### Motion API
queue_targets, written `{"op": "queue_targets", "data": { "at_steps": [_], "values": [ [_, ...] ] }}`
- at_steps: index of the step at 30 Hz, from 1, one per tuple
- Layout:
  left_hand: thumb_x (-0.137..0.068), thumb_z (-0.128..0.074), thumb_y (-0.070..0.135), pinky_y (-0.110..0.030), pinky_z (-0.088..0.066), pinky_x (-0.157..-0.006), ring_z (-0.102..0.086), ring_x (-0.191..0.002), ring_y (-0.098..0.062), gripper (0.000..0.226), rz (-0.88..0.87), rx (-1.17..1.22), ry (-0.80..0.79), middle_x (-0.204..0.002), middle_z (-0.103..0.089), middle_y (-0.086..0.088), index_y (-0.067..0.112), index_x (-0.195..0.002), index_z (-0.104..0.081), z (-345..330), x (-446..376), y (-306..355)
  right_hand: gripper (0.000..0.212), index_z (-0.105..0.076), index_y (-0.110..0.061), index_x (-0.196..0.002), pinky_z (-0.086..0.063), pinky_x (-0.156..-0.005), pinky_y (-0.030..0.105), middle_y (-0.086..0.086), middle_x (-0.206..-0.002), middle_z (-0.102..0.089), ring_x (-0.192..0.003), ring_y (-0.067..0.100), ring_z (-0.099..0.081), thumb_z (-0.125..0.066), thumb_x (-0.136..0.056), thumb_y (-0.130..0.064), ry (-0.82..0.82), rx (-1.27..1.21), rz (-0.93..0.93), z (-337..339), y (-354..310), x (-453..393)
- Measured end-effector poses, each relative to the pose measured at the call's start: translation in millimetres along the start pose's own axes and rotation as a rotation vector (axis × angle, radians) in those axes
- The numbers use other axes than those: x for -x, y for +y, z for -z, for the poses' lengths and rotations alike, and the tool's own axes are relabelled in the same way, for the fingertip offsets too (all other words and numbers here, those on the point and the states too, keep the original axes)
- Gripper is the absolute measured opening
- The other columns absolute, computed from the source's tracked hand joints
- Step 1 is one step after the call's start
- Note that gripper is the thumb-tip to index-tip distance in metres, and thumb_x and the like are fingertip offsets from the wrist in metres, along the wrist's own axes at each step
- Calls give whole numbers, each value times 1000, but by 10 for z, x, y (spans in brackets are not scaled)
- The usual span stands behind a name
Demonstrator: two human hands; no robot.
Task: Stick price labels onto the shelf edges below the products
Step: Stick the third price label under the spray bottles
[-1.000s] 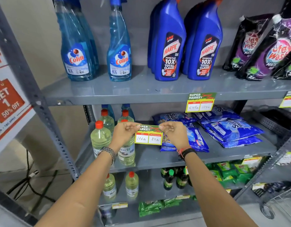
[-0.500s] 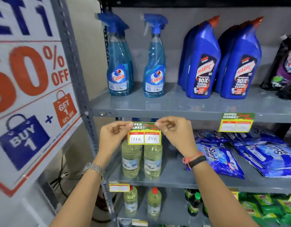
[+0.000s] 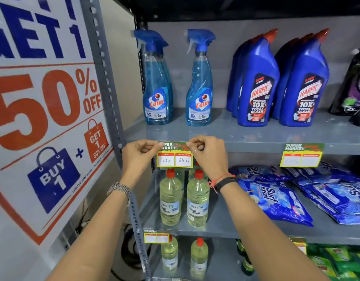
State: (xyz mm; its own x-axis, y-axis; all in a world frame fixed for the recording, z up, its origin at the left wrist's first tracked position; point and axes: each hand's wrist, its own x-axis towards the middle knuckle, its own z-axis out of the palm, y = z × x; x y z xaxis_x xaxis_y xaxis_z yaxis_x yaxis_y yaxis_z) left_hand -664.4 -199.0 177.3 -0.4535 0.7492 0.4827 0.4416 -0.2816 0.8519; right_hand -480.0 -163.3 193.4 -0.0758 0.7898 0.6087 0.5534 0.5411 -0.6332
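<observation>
A: What were the hands doing, nearest first?

B: Both were raised to the shelf edge (image 3: 256,146). The left hand (image 3: 137,157) pinched the label (image 3: 174,154) at its top left corner, and the right hand (image 3: 208,154) pinched the top right. The label's green top strip lay against the edge, below the Colin sprays (image 3: 199,94), with the price boxes hanging under it in front of the oil bottles (image 3: 171,197).

A: So which step was that?

B: Placing, I'd say. It looked lined up but not yet pressed home. The next move would call for thumbs rubbing along the strip while keeping it level, then letting go.

A: Anything farther along?

B: To the right, another label (image 3: 301,155) already hung below the Harpic bottles (image 3: 256,84).

A: And against the earlier frames?

B: A second before, the label was held low, in front of the middle shelf's goods. Half a second before, it hung just under the edge. By this moment it had risen onto the edge, and the view had closed in and swung left toward the sale sign (image 3: 43,118).
</observation>
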Motion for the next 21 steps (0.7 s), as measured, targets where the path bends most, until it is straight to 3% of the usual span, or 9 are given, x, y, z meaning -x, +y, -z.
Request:
{"op": "queue_targets", "data": {
  "at_steps": [8,12,14,17,19,21],
  "values": [
    [-68,-79,41,-12,-49,-58,-62,-62,-2,18,-12,-85,33,-69,-71,10,25,-72,-72,-70,-71,-19,8,-71,-21,-79,-55,-63,34,-2,-71,-70,-72,17,-63,-65,-80,-27,35,74,-23,-56,14,-46],
    [-68,-71,61,-28,-49,-59,-61,-76,-7,34,-140,-458,146,-77,-68,13,28,-76,-70,-39,-70,-20,10,-67,-17,-85,-52,-73,37,3,-86,-67,-92,21,-55,-67,-80,-26,80,243,59,-80,-27,-54],
    [-71,-68,61,-34,-47,-74,-55,-97,-17,39,-288,-612,151,-100,-64,7,29,-93,-67,-23,-124,-45,30,-62,-14,-101,-47,-82,39,7,-106,-61,-105,25,-51,-70,-77,-31,84,340,126,-135,-32,-70],
    [-84,-59,52,-38,-28,-104,-42,-129,-21,42,-503,-641,-18,-131,-56,3,28,-119,-59,-63,-244,-57,56,-46,-8,-129,-34,-108,44,13,-139,-47,-135,29,-35,-55,-86,-43,-39,358,193,-277,-71,-131],
    [-92,-49,45,-39,-15,-115,-32,-139,-20,40,-568,-651,-162,-141,-50,3,28,-128,-53,-107,-300,-61,60,-38,-5,-135,-24,-114,44,13,-147,-38,-141,28,-25,-40,-91,-47,-126,390,188,-362,-80,-162],
    [-96,-41,40,-39,-13,-117,-30,-140,-17,37,-573,-652,-266,-142,-49,5,28,-130,-53,-133,-327,-90,59,-37,-5,-135,-23,-114,42,13,-147,-38,-141,27,-26,-35,-93,-47,-172,432,165,-396,-50,-173]
  ]
}}
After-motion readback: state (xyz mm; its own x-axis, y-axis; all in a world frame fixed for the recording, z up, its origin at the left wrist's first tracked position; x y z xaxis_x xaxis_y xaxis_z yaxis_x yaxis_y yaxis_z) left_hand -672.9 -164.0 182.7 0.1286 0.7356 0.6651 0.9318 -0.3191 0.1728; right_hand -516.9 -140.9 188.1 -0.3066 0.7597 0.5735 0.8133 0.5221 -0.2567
